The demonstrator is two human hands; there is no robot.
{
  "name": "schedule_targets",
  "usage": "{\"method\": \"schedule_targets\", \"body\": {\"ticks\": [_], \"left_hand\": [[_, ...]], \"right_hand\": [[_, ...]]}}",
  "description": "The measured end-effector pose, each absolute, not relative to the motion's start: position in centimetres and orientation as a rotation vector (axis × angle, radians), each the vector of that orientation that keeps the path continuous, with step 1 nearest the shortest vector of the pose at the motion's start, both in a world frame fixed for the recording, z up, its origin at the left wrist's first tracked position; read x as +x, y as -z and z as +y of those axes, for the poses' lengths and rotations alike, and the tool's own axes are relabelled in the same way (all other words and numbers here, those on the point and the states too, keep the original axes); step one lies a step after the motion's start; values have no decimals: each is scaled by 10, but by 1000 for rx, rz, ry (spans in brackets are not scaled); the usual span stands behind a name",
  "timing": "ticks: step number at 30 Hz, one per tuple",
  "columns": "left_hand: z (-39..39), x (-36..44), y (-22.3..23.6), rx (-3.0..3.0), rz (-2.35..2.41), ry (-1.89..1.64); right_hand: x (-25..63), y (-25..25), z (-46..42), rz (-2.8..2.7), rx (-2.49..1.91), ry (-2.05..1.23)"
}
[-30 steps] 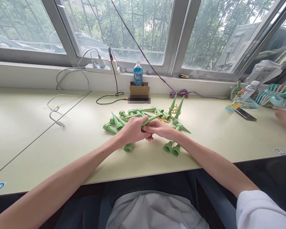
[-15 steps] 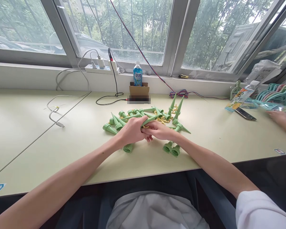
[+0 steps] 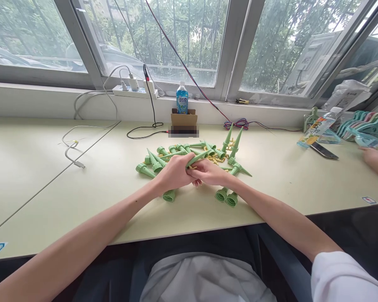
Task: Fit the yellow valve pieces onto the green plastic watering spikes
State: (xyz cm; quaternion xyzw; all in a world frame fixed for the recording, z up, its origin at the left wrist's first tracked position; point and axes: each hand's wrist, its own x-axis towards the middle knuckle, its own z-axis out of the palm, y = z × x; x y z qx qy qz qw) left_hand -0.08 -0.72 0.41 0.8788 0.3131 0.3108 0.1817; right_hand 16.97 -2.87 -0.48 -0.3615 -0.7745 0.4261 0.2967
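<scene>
My left hand (image 3: 175, 171) is closed around a green plant watering spike (image 3: 198, 158), whose tip points to the right. Against it, my right hand (image 3: 210, 172) pinches a small yellow plastic piece (image 3: 192, 167) at the spike's side. The fingers of both hands meet and partly hide the spike's lower end. Around my hands lie several more green spikes (image 3: 145, 168) with ribbed caps. Two other spikes (image 3: 228, 138) stand upright behind my right hand. Loose yellow pieces (image 3: 219, 159) are scattered among them, and two open caps (image 3: 221, 194) face me near my right wrist.
At the back, a blue bottle (image 3: 182, 98) stands by a cardboard box (image 3: 184, 121). Cables run from a power strip (image 3: 134, 91). To the right are a tilted bottle (image 3: 318, 128), a phone (image 3: 324, 150), hangers (image 3: 365, 126) and another person's hand (image 3: 372, 156).
My hands and the spike between them look almost unchanged. At the far right, the other person's hand has shifted slightly right, and the blue-green hangers near it have moved.
</scene>
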Motion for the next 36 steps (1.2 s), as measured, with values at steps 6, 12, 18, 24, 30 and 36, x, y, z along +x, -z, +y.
{"method": "schedule_targets", "body": {"ticks": [6, 12, 18, 24, 30, 36], "left_hand": [[-9, 1, -6, 2378, 873, -935], [-13, 2, -11, 2222, 821, -882], [-13, 2, -10, 2210, 846, -882], [-10, 3, -6, 2291, 851, -943], [-10, 2, -5, 2328, 850, -928], [-9, 3, -3, 2365, 855, -917]], "right_hand": [[170, 4, -29, -2008, -914, -1174], [169, 2, -30, -1994, -898, -1189], [170, 1, -30, -2005, -894, -1218], [170, -2, -31, -2038, -958, -1200], [170, -1, -30, -2067, -968, -1170], [171, 2, -29, -2093, -974, -1194]]}}
